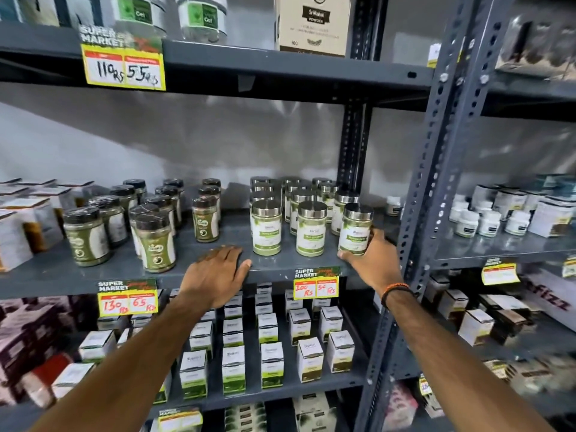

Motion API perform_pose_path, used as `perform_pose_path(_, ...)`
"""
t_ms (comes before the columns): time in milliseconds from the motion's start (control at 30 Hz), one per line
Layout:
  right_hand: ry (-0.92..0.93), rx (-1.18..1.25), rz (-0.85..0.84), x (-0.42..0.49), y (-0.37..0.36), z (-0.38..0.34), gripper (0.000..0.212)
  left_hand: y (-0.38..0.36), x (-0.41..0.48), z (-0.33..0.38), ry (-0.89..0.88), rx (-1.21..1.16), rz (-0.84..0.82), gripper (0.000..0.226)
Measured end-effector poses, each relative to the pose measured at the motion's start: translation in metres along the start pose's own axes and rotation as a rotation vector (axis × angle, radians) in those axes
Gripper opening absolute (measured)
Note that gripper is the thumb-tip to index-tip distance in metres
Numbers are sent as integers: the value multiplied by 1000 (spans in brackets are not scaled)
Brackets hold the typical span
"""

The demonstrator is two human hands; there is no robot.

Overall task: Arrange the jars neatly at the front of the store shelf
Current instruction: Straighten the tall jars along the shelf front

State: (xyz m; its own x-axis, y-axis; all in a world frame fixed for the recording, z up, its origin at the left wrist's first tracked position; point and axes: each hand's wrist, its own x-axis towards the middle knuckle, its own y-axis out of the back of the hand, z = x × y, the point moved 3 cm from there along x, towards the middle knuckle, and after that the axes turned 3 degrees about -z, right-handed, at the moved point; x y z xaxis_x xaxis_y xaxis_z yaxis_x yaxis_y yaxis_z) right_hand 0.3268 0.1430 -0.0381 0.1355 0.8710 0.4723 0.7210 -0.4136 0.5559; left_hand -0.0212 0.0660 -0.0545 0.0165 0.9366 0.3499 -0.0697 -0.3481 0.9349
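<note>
Three silver-lidded jars stand in a row at the front of the grey shelf, and your right hand is wrapped around the rightmost jar, thumb under its near side and fingers curled behind the label. That jar stands tilted slightly, just right of the middle jar and the left jar. Your left hand lies flat and open, palm down on the shelf's front edge, holding nothing, beside the dark-lidded jars.
</note>
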Motion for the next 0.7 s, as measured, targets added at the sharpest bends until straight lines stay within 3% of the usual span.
perform_pose_path(300, -62, -79, -93, 28, -7, 2, 51, -2, -1, -1, -18, 20, 34, 70)
perform_pose_path(700, -44, -56, -83, 28, -10, 4, 55, 1, -3, 0, -38, 27, 63, 70)
